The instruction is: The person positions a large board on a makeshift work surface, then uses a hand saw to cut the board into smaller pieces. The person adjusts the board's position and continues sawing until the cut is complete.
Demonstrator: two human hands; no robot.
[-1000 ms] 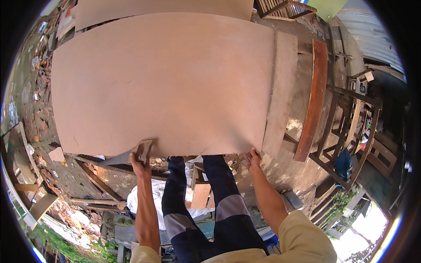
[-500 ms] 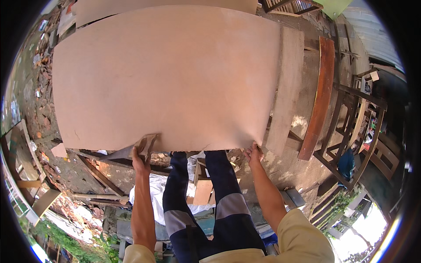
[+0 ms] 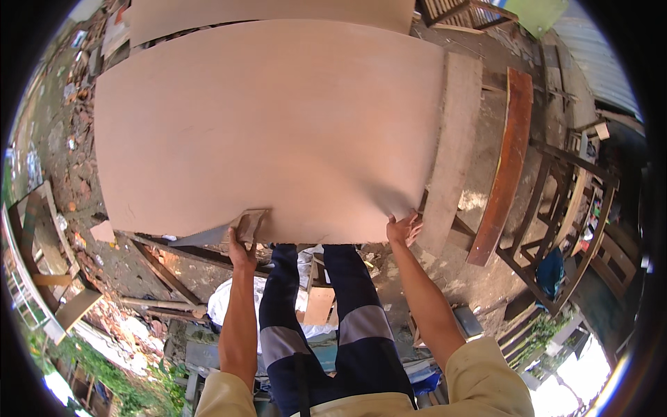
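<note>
A large thin plywood sheet (image 3: 271,125) lies flat and fills the upper middle of the head view. My left hand (image 3: 241,251) holds a small folded piece of sandpaper (image 3: 248,224) against the sheet's near edge. My right hand (image 3: 403,228) grips the same near edge further right, close to the sheet's right corner. Both forearms come up from the lower edge, with my dark trousers (image 3: 326,326) between them.
A second pale sheet (image 3: 271,12) lies beyond the first. To the right stand a thick grey plank (image 3: 451,153), a reddish-brown board (image 3: 506,167) and wooden frames (image 3: 556,208). Rubble and timber scraps cover the ground at left (image 3: 62,229). A white sack (image 3: 229,299) lies below.
My left hand with the sandpaper has stayed at the near edge, shifting slightly. My right hand keeps its grip on the edge. The sheet has barely moved.
</note>
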